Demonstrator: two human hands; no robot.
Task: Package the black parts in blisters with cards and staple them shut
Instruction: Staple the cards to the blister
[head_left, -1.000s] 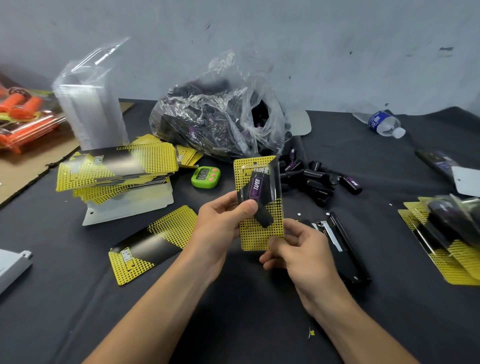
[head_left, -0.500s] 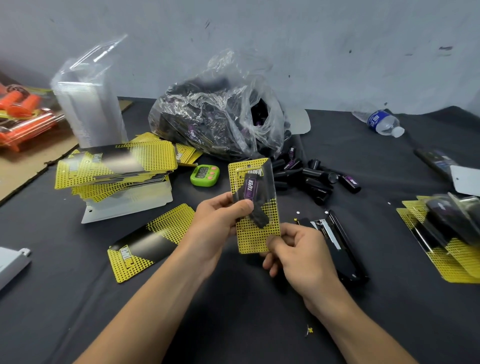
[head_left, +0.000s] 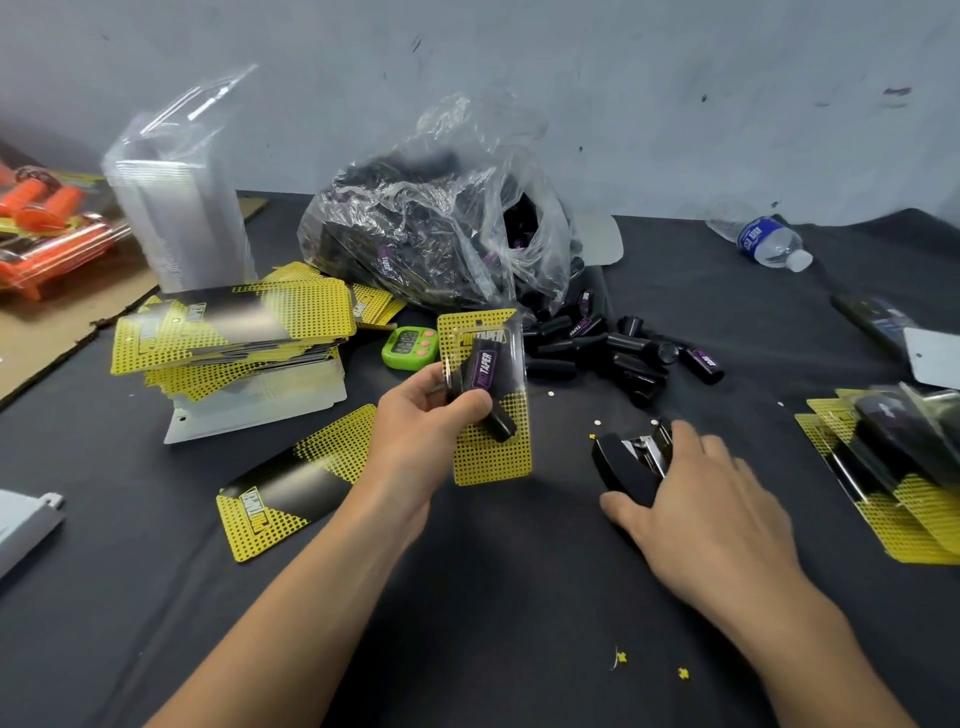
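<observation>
Left hand (head_left: 428, 415) clamps one loaded blister pack (head_left: 509, 384) upright above the cloth, thumb across the black part (head_left: 485, 369) inside, card behind. Right hand (head_left: 711, 509) wraps the black stapler (head_left: 623, 465), which lies on the table just right of the pack. Reading: this pack is filled but not yet stapled. Finished packs (head_left: 893, 467) are piled at right. Loose parts (head_left: 613, 353), a full bag (head_left: 441, 234) and a card stack (head_left: 234, 322) remain.
</observation>
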